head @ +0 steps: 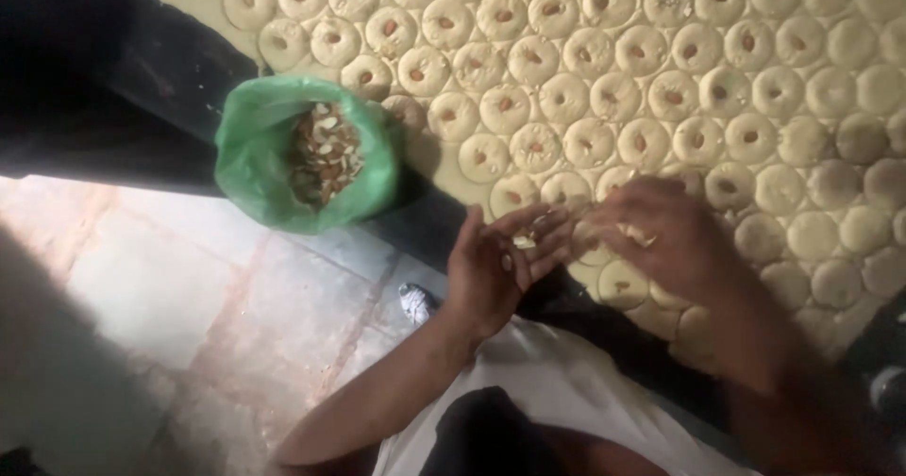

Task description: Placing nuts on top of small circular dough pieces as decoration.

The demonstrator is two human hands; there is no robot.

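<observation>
Rows of round pale dough discs (585, 89) cover a flat tray; most carry an almond piece pressed in the middle, while those at the right (835, 183) are plain. My left hand (495, 264) is cupped palm up near the tray's front edge, holding a few almond pieces (522, 241). My right hand (661, 235) hovers just right of it over the discs, fingertips pinched on a small almond piece. A green plastic bag (255, 150) of almond pieces (323, 155) sits open to the left.
The tray rests on a dark surface (142, 80). Pale stone floor tiles (189, 306) lie below left. A foot in a sandal (415, 301) shows on the floor, and my white garment (547, 382) fills the bottom centre.
</observation>
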